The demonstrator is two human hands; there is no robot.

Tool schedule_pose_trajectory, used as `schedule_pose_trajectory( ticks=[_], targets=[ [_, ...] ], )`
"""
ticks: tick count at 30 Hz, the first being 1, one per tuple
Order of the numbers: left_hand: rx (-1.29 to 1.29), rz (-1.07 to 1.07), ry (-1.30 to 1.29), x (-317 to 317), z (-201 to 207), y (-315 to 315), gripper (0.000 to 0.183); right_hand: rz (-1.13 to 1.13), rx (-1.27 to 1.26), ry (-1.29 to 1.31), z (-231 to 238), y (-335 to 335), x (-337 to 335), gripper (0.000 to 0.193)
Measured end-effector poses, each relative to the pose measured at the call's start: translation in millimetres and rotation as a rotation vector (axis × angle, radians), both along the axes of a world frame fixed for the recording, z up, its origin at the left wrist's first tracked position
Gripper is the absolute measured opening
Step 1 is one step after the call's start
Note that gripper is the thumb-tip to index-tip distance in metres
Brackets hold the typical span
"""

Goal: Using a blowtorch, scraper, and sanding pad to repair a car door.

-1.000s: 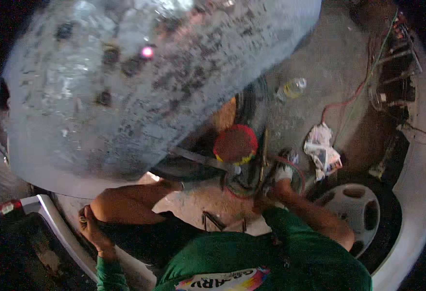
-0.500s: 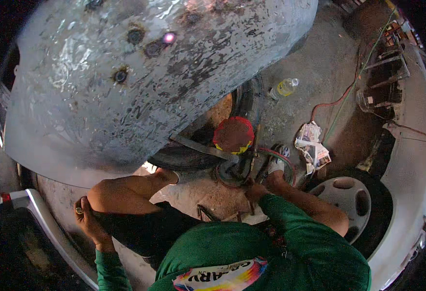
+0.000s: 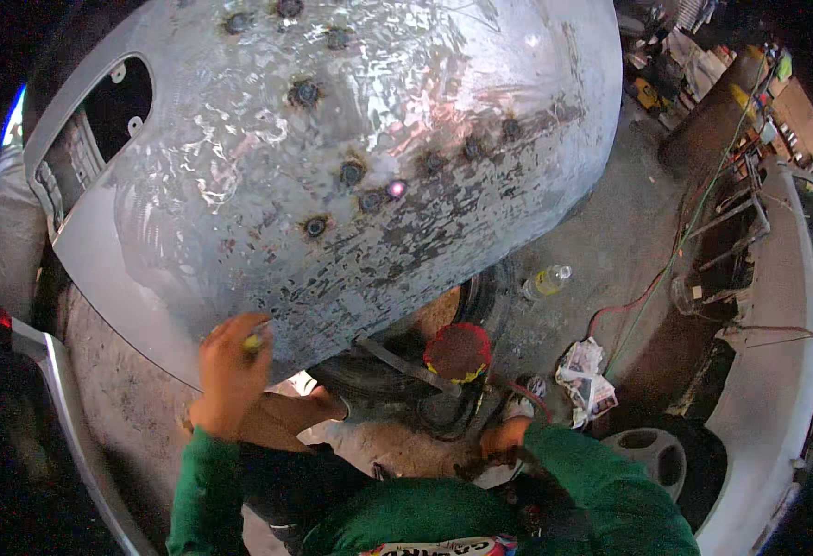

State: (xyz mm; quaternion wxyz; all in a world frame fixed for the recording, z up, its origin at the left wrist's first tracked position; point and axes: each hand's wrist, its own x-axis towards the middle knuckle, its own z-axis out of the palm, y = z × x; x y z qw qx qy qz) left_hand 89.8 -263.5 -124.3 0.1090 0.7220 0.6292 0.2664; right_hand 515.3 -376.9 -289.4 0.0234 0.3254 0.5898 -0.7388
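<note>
My left hand [image 3: 228, 375] is raised at the lower left edge of a big grey car body panel [image 3: 212, 199]. Its fingers close round a small yellow object [image 3: 252, 342] with a shiny end, perhaps a lighter. Bare metal and several dark round burn marks cover the panel's middle. Lower right of it, by my knees, my right hand [image 3: 504, 437] is closed round what looks like a gas torch, mostly hidden in shadow. A red hose [image 3: 529, 397] runs close by it. A round red-rimmed container [image 3: 457, 352] stands just beyond that hand.
Under the panel lies a tyre [image 3: 355, 375], with a flat metal bar [image 3: 406, 366] across it. A clear bottle [image 3: 547, 281] and crumpled newspaper [image 3: 586, 380] are on the floor. To the right are a wheel [image 3: 652, 454] and a pale bumper-like part [image 3: 777, 361].
My left hand has come up from beside my knee to the panel's lower edge, still holding the small object. My right hand stays low. The view has tilted up, showing more panel.
</note>
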Motion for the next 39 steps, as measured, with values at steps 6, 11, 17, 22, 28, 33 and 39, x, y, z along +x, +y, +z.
schedule_pose_trajectory(
  ticks=[6, 11, 17, 22, 28, 33, 39],
  targets=[
    [-0.107, -0.267, 0.254, 35, -72, 73, 0.029, -0.066, -0.075, -0.039, 65, 62, 82, 0.032],
    [-0.219, -0.197, 0.274, 69, -75, 91, 0.028, -0.708, 0.517, -0.234, 103, 159, 1, 0.036],
    [-0.271, -0.113, 0.228, 84, -85, 110, 0.031, -0.793, 1.563, 0.045, 63, 241, -25, 0.022],
    [-0.222, -0.076, 0.258, 81, -84, 108, 0.036, -0.677, 1.692, -0.104, 60, 274, -22, 0.026],
    [-0.255, -0.065, 0.251, 82, -89, 114, 0.036, -0.625, 1.726, -0.318, 40, 293, -24, 0.025],
    [-0.284, -0.051, 0.224, 89, -89, 115, 0.039, -0.696, 1.783, 0.202, 55, 293, -27, 0.027],
    [-0.266, -0.055, 0.219, 86, -91, 115, 0.037, -0.654, 1.843, 0.048, 53, 288, -30, 0.027]
  ],
)
